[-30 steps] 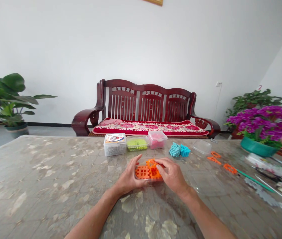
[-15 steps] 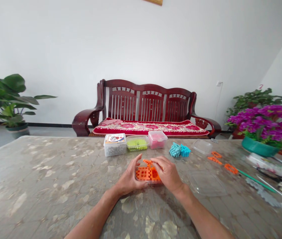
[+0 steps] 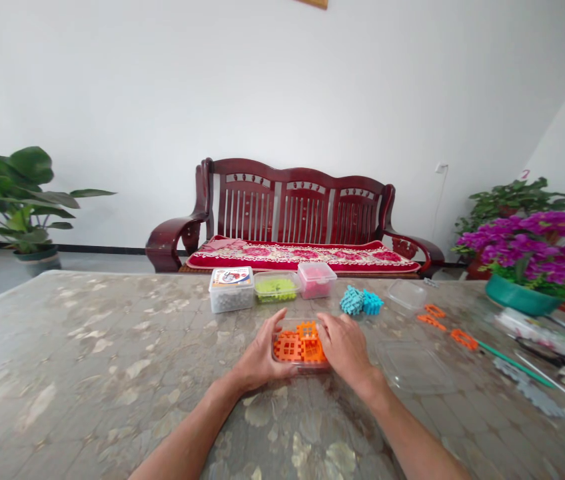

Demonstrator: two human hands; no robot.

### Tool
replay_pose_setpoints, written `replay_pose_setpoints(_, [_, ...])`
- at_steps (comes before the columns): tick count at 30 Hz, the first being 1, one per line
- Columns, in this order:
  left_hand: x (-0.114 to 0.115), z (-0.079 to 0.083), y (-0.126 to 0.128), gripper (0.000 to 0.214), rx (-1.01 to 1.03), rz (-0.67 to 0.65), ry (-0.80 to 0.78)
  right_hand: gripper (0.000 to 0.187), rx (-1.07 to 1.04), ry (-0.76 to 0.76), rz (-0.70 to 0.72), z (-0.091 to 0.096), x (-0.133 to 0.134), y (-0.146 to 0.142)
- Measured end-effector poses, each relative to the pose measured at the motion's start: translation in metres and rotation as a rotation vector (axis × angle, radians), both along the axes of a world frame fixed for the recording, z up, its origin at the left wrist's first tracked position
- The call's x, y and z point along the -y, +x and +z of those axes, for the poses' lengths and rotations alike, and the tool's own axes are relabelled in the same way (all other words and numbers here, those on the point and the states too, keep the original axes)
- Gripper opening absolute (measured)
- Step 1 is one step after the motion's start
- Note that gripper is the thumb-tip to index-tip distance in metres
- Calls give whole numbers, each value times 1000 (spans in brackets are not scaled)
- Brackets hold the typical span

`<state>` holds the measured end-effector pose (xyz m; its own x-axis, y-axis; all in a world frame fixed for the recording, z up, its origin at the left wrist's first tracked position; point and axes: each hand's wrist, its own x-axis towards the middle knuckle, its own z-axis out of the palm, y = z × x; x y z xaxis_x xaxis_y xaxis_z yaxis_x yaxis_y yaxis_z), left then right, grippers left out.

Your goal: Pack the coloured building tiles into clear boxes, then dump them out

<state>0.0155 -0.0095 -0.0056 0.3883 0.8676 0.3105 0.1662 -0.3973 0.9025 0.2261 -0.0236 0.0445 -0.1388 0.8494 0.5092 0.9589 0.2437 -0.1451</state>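
Observation:
A clear plastic box (image 3: 307, 367) stands on the table in front of me, filled with flat orange building pieces (image 3: 287, 347) that have notched edges and windows. My left hand (image 3: 261, 353) wraps round the box's left side, thumb in front and fingers behind. Over the right end is my right hand (image 3: 345, 343), its curled fingers at the edge of an upper orange building piece (image 3: 307, 331), which sits tilted on the others. The right fingertips are partly hidden. To the right lies a clear lid (image 3: 415, 367).
Behind the box stand a tub of grey pieces (image 3: 231, 299), a green-filled box (image 3: 276, 288) and a pink-filled box (image 3: 316, 280). Blue block clusters (image 3: 361, 301), loose orange pieces (image 3: 463, 339), a green stick (image 3: 515, 364) and a flower pot (image 3: 522, 294) are on the right.
The upper orange piece has come down and turned to face me among the others in the box. My right hand has shifted slightly right; my left hand keeps its hold.

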Motion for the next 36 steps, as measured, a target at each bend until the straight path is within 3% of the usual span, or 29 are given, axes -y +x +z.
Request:
replay_pose_setpoints(5, [0, 1, 0, 106, -21, 2, 31, 33, -96, -44, -14, -6, -2, -1])
replay_pose_setpoints(12, [-1, -1, 0, 108, -8, 4, 11, 25, -181, -43, 62, -4, -4, 7])
replay_pose_setpoints(15, [-1, 0, 0, 109, 3, 5, -24, 27, -254, 39, -18, -3, -12, 25])
replay_pose_setpoints(18, [-1, 0, 0, 110, 30, 18, -44, 29, -301, 0, -148, -9, -23, 48])
replay_pose_setpoints(22, [-2, -1, -2, 111, 37, 17, -60, 32, -188, -152, -216, -26, -29, 66])
replay_pose_setpoints(26, [-3, -3, -3, 109, 18, 25, -34, 38, -37, -240, -205, -36, -26, 65])
replay_pose_setpoints(32, [-4, -4, -3, 109, 0, 29, -24, 26, 148, -230, -168, -38, -22, 59])
replay_pose_setpoints(36, [-4, -4, -3, 109, -2, 18, -22, 23, 130, -216, -192, -43, -23, 60])
